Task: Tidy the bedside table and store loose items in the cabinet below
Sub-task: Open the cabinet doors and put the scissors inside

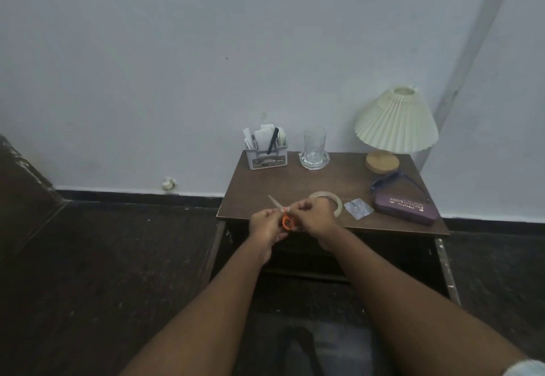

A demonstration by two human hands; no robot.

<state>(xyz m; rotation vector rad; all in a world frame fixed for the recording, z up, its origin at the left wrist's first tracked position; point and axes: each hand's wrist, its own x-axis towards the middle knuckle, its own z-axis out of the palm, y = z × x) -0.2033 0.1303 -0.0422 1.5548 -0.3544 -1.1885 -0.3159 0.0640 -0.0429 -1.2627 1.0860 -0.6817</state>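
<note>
Both hands hold a pair of orange-handled scissors [286, 220] over the front left corner of the brown bedside table [333, 181]. My left hand [265, 225] grips the handle end, and my right hand [314, 217] pinches it from the right. The blades point up and to the left. Behind my right hand lies a roll of clear tape [334, 200]. A small foil packet [358, 209], a purple glasses case [405, 207] and dark sunglasses [392, 182] lie to the right. The cabinet [383, 254] below the tabletop looks dark and open.
At the back of the table stand a grey organiser [267, 157] with papers and a pen, a glass [315, 147] on a clear coaster, and a pleated lamp [396, 122]. Dark floor lies to the left, and a wall stands behind.
</note>
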